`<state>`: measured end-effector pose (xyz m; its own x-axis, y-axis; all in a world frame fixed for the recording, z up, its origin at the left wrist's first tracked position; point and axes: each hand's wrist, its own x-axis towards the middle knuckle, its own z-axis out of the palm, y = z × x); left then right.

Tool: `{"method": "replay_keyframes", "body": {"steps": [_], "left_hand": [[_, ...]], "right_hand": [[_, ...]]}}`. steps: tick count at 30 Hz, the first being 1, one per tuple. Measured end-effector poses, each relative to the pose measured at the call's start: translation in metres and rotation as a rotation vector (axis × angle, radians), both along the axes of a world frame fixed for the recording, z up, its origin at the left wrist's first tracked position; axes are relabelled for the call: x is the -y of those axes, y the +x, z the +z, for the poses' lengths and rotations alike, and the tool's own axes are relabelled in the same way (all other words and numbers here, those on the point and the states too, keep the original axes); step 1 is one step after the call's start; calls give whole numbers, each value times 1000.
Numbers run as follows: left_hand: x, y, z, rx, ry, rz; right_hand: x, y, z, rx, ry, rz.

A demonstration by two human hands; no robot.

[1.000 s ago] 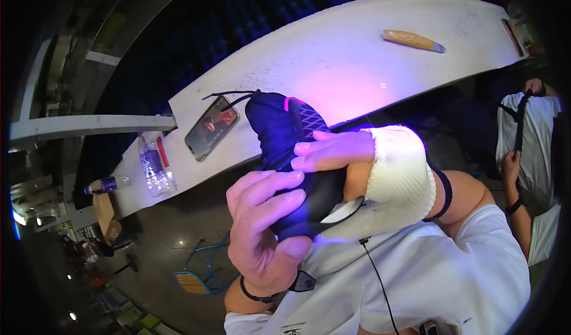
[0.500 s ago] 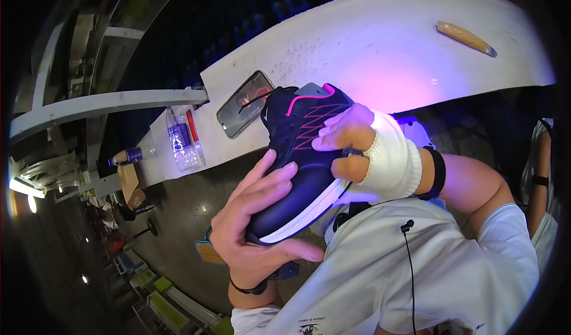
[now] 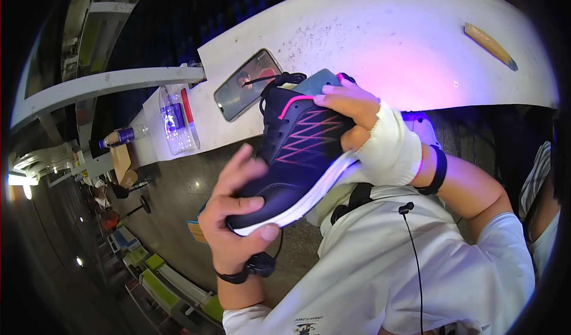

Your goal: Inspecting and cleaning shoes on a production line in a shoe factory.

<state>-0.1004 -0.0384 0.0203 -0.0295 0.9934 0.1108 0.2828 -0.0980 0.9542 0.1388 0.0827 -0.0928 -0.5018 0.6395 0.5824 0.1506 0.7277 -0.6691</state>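
A black sneaker (image 3: 309, 148) with pink zigzag stitching and a white sole is held between my hands in front of my body, its toe pointing to the lower left. My left hand (image 3: 220, 222) grips the toe, thumb against the white sole edge and one finger on the upper; the other fingers are raised and blurred. Around the heel and collar, my right hand (image 3: 360, 112), in a white knitted fingerless glove (image 3: 395, 151), has its fingers bent. A smooth grey-green block (image 3: 319, 83) fills the shoe's opening. Black laces (image 3: 282, 80) stick out beside it.
Beyond the shoe is a white table (image 3: 357, 23), lit purple-pink in the middle. On it lie a phone (image 3: 238, 97), a wooden-handled blade (image 3: 489, 45) and a labelled plastic bottle (image 3: 172, 116). A smaller bottle (image 3: 126, 136) is further left. Another person's arm (image 3: 546, 207) shows at the right.
My right hand has shifted from the shoe's side up toward the heel and collar. My left hand's fingers have lifted off the upper and slid toward the toe. The shoe has turned slightly.
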Motion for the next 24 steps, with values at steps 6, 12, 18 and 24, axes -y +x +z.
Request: {"method": "replay_keyframes", "body": {"steps": [6,12,18,24], "left_hand": [[0,-13,17,-456,-621,-78],[-16,14,-2,-852,-529,-19],[-35,5,46,-654,-505,-165],[-39,46,34,-418,77,-146]], "right_hand": [[11,-17,-18,43,180,52],[16,-27,-14,-64,146,30],[19,-14,-30,16,69,26],[8,50,47,-309,-191,-137]]}}
